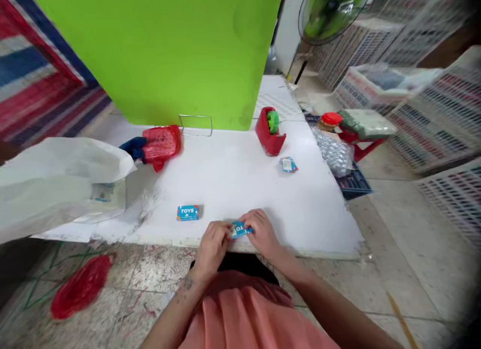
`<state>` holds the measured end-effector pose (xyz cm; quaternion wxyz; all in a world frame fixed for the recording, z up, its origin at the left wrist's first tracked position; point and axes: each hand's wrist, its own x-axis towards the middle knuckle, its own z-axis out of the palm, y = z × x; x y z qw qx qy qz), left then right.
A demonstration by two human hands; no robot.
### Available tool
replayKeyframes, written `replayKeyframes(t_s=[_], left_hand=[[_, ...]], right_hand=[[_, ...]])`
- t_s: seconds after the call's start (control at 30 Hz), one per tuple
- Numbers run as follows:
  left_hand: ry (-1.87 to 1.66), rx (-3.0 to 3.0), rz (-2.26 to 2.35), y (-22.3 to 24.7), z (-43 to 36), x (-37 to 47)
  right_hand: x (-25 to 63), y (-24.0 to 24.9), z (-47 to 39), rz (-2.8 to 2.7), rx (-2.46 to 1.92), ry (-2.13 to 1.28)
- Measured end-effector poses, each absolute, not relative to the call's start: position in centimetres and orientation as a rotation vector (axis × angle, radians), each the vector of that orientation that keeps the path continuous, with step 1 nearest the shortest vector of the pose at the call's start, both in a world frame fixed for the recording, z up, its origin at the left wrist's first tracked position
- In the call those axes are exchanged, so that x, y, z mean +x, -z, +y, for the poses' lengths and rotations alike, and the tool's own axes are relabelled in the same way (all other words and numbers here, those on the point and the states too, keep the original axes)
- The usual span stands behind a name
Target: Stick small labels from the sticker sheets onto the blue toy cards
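Both of my hands meet at the table's front edge around a small blue card packet with white lettering. My left hand pinches its left end, and my right hand grips its right end. To the left, a blue box marked TOYS lies flat on the white table. Farther back on the right is a small pile of blue packets, close to a red tape dispenser that holds a green roll.
A green panel stands at the back, with a wire frame before it. Red plastic packaging lies back left; a white plastic bag covers the left end. Right of the table are a stool, bubble wrap and crates.
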<state>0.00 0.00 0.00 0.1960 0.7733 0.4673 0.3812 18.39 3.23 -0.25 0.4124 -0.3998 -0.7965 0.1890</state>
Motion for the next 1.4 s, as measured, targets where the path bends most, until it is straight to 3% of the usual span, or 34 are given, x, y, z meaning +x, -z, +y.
replayKeyframes(t_s=[0.3, 0.4, 0.6, 0.7, 0.9, 1.17, 1.4], left_hand=[[-1.072, 2.171, 1.300, -0.9, 0.3, -0.2], [-1.018, 2.063, 1.221, -1.1, 0.4, 0.0], [-0.955, 1.306, 1.395, -1.2, 1.6, 0.7], [-0.950, 1.279, 1.356, -1.3, 2.8, 1.3], [-1.019, 1.462, 1.419, -3.6, 5.4, 1.4], [-0.958, 2.134, 1.852, -6.9, 8.6, -7.2], [-0.831, 2.174, 2.507, -13.6, 9.3, -19.5]], right_hand=[[18.5, -0.3, 3.2, -1.918, -0.974, -0.529], [18.6, -0.6, 3.1, -1.853, -1.029, -0.703], [18.7, -1.5, 3.7, -1.533, -1.233, -1.250], [18.7, -1.9, 4.5, -1.479, -1.238, -1.348], [19.3, -2.2, 7.6, -1.587, -1.329, -1.145], [20.7, 0.6, 10.2, -1.925, -1.536, -0.368], [21.5, 1.8, 9.3, -1.699, -1.458, -0.413]])
